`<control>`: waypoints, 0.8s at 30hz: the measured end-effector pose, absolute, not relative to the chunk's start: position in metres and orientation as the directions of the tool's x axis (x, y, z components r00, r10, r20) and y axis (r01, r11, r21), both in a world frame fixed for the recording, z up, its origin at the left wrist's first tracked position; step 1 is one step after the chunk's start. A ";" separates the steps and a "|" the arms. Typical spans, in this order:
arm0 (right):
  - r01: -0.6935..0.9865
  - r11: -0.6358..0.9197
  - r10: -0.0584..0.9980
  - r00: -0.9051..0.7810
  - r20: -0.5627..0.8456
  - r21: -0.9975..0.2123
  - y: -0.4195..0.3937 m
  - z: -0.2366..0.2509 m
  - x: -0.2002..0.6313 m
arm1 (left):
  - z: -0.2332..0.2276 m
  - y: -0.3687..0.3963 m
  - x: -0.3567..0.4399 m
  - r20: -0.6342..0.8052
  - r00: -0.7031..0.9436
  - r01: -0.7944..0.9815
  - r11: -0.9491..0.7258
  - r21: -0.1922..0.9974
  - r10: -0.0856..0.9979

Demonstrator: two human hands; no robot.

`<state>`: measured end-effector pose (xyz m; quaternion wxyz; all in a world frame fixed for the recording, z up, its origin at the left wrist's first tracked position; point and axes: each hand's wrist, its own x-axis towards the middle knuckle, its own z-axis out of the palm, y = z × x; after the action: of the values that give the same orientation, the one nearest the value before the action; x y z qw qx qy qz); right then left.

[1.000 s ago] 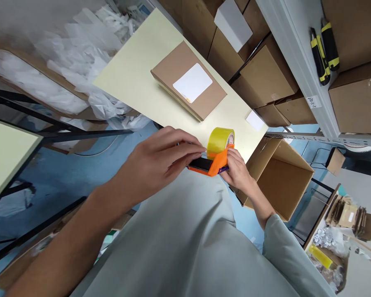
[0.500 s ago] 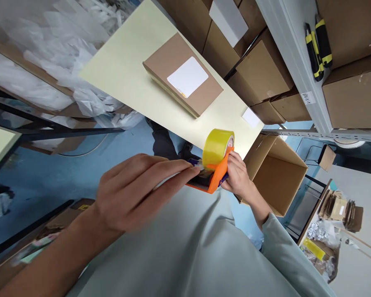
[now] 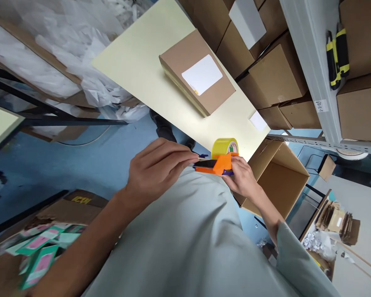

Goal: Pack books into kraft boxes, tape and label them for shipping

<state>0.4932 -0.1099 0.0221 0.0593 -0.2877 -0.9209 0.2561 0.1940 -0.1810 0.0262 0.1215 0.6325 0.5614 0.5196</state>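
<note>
My right hand (image 3: 241, 175) is wrapped round the grip of an orange and dark blue tape dispenser (image 3: 221, 164), held in front of my body. A yellow roll of packing tape (image 3: 220, 147) sits on the dispenser. My left hand (image 3: 160, 167) is closed in a pinch at the dispenser's front end, fingertips on what looks like the tape's end; the fingers partly hide it. Beyond the hands, a flat brown cardboard box (image 3: 177, 53) with a white label (image 3: 202, 74) lies on the cream table (image 3: 126, 57).
A white paper slip (image 3: 258, 121) lies at the table's near right end. An open carton (image 3: 280, 185) stands right of my right hand. Stacked boxes (image 3: 275, 78) and a metal shelf with two utility knives (image 3: 337, 57) are at upper right. White plastic wrapping (image 3: 92, 78) fills the upper left.
The dispenser has tilted, so the tape roll now sits lower behind it. My left hand has moved up and right, fingers still pinched at its front. The view has shifted slightly.
</note>
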 end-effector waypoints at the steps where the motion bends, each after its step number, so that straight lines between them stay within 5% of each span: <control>1: 0.534 0.687 0.569 -0.817 -0.092 -0.492 -0.111 0.017 0.502 | 0.012 -0.184 0.195 0.492 -0.220 0.573 -0.296 0.764 0.843; 6: 0.678 0.634 0.628 -0.732 -0.262 -0.372 -0.112 -0.024 0.535 | -0.078 -0.183 0.189 0.193 -0.507 0.431 0.053 0.901 0.840; 11: 0.775 0.561 0.754 -0.623 -0.206 -0.291 -0.101 -0.096 0.522 | -0.168 -0.142 0.188 -0.035 -0.593 0.211 0.197 0.957 0.804; 19: 0.926 0.282 0.913 -0.339 -0.225 -0.251 -0.080 -0.168 0.499 | -0.235 -0.065 0.193 -0.078 -0.568 0.134 0.186 0.973 0.819; 24: 0.925 0.259 0.929 -0.318 -0.191 -0.279 -0.080 -0.181 0.493 | -0.244 -0.042 0.201 -0.071 -0.600 0.161 0.207 0.965 0.797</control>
<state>0.4931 -0.0803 -0.1806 0.0060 -0.5840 -0.7934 0.1715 0.2013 -0.0423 -0.2441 0.2976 0.3337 0.7174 0.5342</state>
